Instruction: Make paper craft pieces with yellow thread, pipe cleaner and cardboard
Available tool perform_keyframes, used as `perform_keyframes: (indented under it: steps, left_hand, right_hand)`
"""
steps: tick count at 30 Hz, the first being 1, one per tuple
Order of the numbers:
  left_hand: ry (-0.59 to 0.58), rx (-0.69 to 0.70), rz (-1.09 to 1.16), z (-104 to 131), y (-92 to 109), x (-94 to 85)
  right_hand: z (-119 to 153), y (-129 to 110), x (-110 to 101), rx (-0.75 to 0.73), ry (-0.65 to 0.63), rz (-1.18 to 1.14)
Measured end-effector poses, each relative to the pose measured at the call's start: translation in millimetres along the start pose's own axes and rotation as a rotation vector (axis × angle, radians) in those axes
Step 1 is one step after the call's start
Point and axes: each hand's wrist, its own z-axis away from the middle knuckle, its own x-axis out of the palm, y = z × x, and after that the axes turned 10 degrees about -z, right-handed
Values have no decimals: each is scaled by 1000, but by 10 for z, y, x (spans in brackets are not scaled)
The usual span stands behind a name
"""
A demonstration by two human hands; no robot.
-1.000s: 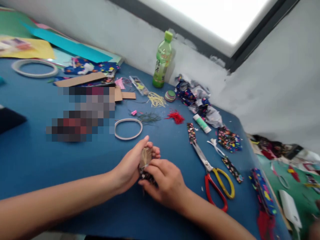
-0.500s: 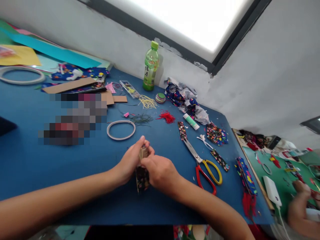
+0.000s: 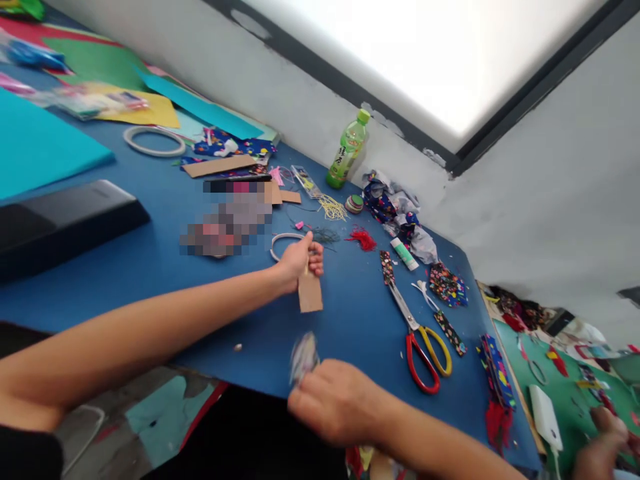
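In the head view my left hand [image 3: 301, 261] is closed around a small brown cardboard strip [image 3: 311, 293], whose lower end points down over the blue table. Lower down, near the front edge, my right hand [image 3: 335, 403] pinches a small piece of patterned cloth [image 3: 304, 359], smeared by motion. The two hands are apart. Just behind my left hand lies a roll of white tape [image 3: 285, 244], partly covered by it. Scissors [image 3: 411, 323] with one red and one yellow handle lie to the right, their tips at a floral cloth strip [image 3: 387, 268].
A green bottle [image 3: 347, 149] stands by the wall. Around it lie yellow string [image 3: 332, 207], red thread [image 3: 362, 238], a glue stick [image 3: 404, 254] and crumpled cloth [image 3: 395, 207]. A dark box-like object [image 3: 65, 223] sits at left. Another person's hand [image 3: 607, 427] shows over the green table [image 3: 523, 347].
My hands, together before, have separated. The right came down toward the table edge with the patterned cloth; the left keeps the cardboard strip, now bare. The view has turned left.
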Motion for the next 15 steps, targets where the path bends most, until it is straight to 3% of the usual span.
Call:
perform_keyframes:
  steps: [4, 8, 10, 11, 13, 15]
  left_hand:
    - [-69, 46, 16, -23, 137, -39]
    - [-162, 51, -9, -2, 158, -48]
    - [-223, 37, -38, -4, 149, -64]
    - [-249, 28, -56, -5, 141, -71]
    - [-290, 14, -86, -1, 122, -78]
    - [-326, 8, -98, 14, 103, -72]
  right_hand:
    - [149, -287, -45, 132, 44, -67]
    - [471, -348, -138, 294, 173, -91]
    - [744, -375, -214, 443, 270, -77]
    - [911, -399, -258, 529, 377, -48]
    - [1298, -478, -346, 677, 449, -14]
    - [1726, -593, -399, 840, 412, -64]
